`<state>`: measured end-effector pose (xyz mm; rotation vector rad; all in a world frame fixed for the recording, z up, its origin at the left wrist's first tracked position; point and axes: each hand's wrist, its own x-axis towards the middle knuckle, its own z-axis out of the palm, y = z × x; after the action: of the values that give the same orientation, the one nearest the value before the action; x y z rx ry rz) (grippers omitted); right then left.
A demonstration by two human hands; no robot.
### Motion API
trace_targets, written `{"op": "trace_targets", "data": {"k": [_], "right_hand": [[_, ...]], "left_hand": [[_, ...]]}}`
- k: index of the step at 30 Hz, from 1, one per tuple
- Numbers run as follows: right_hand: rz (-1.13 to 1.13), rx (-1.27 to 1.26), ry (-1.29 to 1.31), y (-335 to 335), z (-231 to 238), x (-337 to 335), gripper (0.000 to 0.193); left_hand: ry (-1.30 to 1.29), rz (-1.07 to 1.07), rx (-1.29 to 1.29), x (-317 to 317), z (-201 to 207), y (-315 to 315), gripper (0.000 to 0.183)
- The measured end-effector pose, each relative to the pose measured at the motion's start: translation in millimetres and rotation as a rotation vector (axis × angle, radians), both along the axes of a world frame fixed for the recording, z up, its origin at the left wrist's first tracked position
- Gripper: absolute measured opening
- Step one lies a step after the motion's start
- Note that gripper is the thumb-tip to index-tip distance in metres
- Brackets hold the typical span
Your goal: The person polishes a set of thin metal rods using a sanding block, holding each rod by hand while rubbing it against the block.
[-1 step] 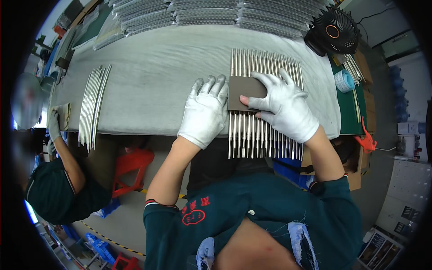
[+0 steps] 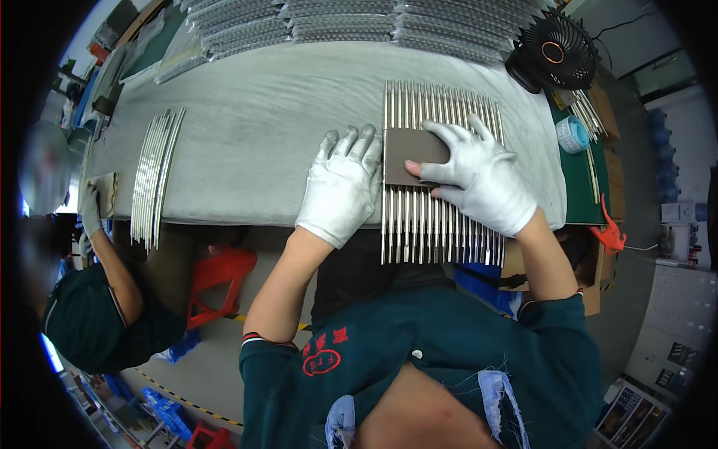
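Note:
Several slim shiny metal rods (image 2: 415,221) lie side by side in a row, their near ends jutting past the table's front edge. On top of them rests a flat grey-brown square pad (image 2: 407,146). My right hand (image 2: 479,172), in a white glove with the thumb tip bare, presses on the pad and rods with its fingers spread. Flat on the cloth, my left hand (image 2: 336,183), also gloved, has its fingers stretched forward and its inner side against the leftmost rod. Its fingertips are greyed.
A smaller bunch of rods (image 2: 155,179) lies left on the cloth-covered table (image 2: 247,135). Stacked plastic-wrapped bundles (image 2: 336,22) line the back. A black fan (image 2: 553,52) and a light-blue roll (image 2: 572,135) stand right. A co-worker's gloved hand (image 2: 91,209) is far left, near a red stool (image 2: 217,280).
My right hand and the pad have slid slightly to the right across the rods, baring more of the leftmost rod. My left hand has stayed in place.

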<state>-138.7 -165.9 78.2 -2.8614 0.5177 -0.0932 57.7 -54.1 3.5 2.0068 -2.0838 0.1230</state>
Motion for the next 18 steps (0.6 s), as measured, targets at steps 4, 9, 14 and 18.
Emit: {"op": "trace_targets", "data": {"k": [4,9,14,18], "right_hand": [[-0.114,0.100,0.110,-15,8,-47,0.043],[-0.106,-0.035,0.007,11,-7,-5,0.045],[-0.091,0.112,0.085,-3,3,-30,0.048],[-0.098,0.076,0.060,-1,2,-30,0.048]], "left_hand": [[0.055,0.049,-0.021,0,1,7,0.045],[0.075,0.017,-0.114,-3,-10,2,0.044],[0.115,0.044,-0.159,-5,-11,9,0.041],[0.096,0.056,-0.163,-8,-9,7,0.040]]}}
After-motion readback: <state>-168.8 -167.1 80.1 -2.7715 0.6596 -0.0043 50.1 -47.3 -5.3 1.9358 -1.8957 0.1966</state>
